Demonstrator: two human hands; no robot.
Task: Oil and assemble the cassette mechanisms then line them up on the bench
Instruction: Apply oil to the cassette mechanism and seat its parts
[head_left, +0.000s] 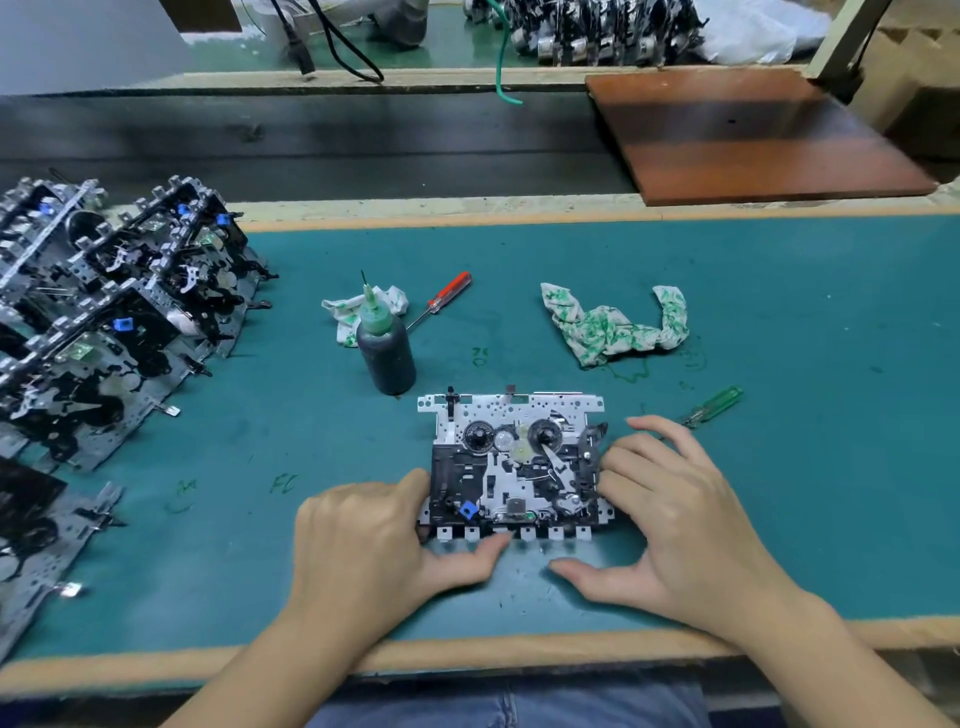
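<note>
1. Both hands flank the mechanism (514, 462) I am working on. My left hand (363, 540) grasps its left side, fingers curled over that edge and the thumb lying along its near edge.
2. My right hand (680, 504) rests at its right side, fingers only loosely bent and touching the black parts there, thumb stretched flat on the bench (779, 291) just before the near edge; it looks relaxed, not clenched.
3. That mechanism lies flat near the middle of the bench's near edge, white plate up, two reels toward the far side.
4. An oil bottle (387, 348) with a green nozzle stands upright just beyond its far left corner.
5. A rag (618, 325) lies crumpled past the far right corner, and a smaller rag (343, 312) sits behind the bottle.
6. A red screwdriver (441, 301) lies beside that smaller rag; a green screwdriver (714, 408) lies just beyond my right fingers.
7. A stack of mechanisms (114, 312) crowds the left edge of the bench.
8. A brown board (743, 132) lies past the far right corner.
</note>
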